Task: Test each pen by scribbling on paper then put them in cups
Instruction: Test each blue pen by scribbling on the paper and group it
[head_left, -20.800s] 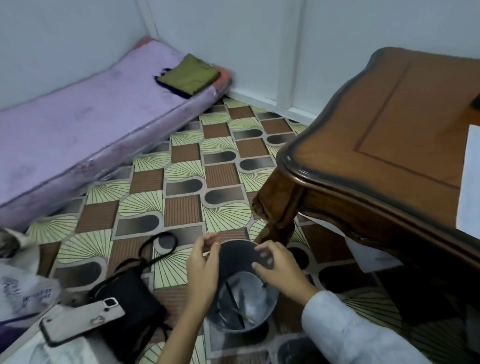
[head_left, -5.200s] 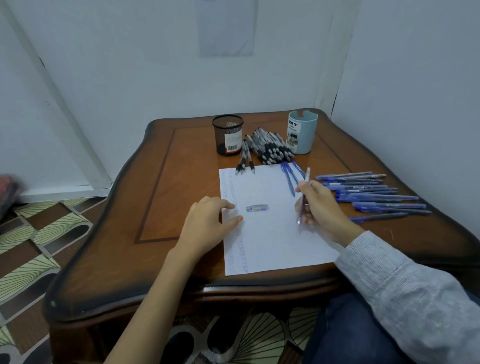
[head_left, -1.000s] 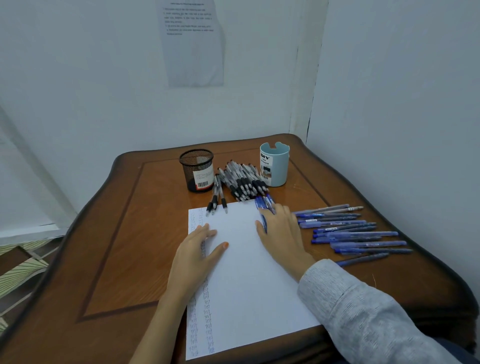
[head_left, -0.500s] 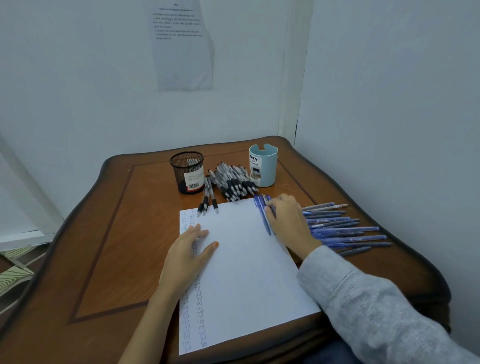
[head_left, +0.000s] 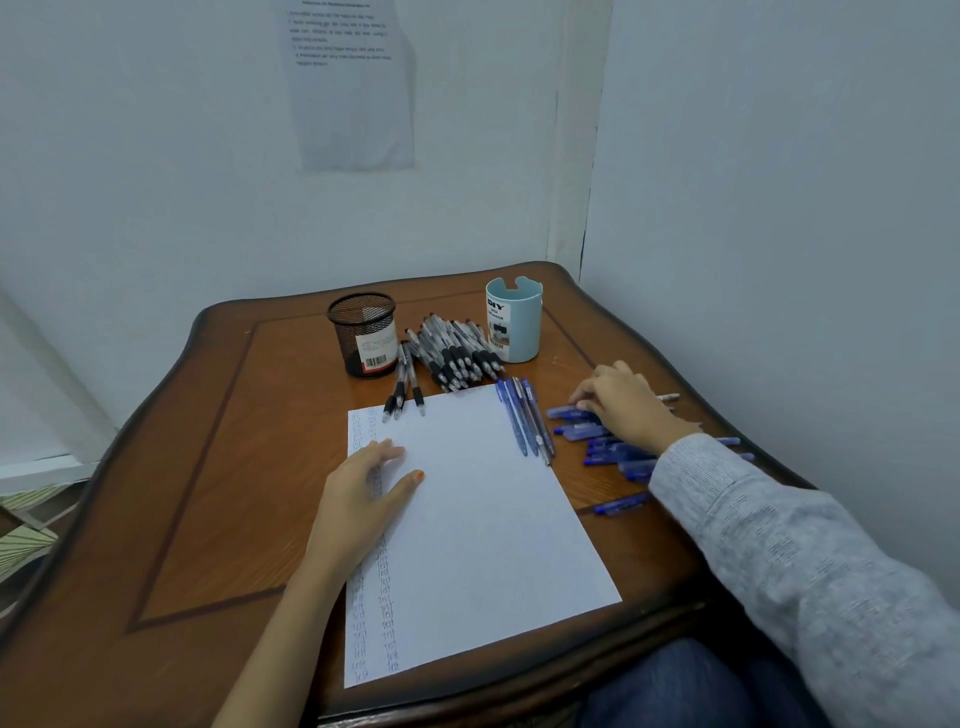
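The sheet of paper (head_left: 493, 519) lies on the wooden table (head_left: 208, 467), with two columns of small written marks (head_left: 384, 597) down its left edge. The left hand (head_left: 363, 483) rests flat on that left edge, fingers straight and spread, thumb out to the side. The right hand (head_left: 623, 405) is off the paper's right side, over the scattered blue pens (head_left: 602, 452). Its fingers bend down onto the pen farthest from the person, and I cannot tell whether they actually grip it.

A few more blue pens (head_left: 524, 421) lie side by side along the paper's far right edge. Beyond the paper's far edge sits a heap of black pens (head_left: 457, 353), and three black pens (head_left: 402, 389) overlap its far left corner. Just behind those three stands a black mesh cup (head_left: 362, 332). A light blue cup (head_left: 514, 319) stands behind the paper's far right corner, touching the heap.
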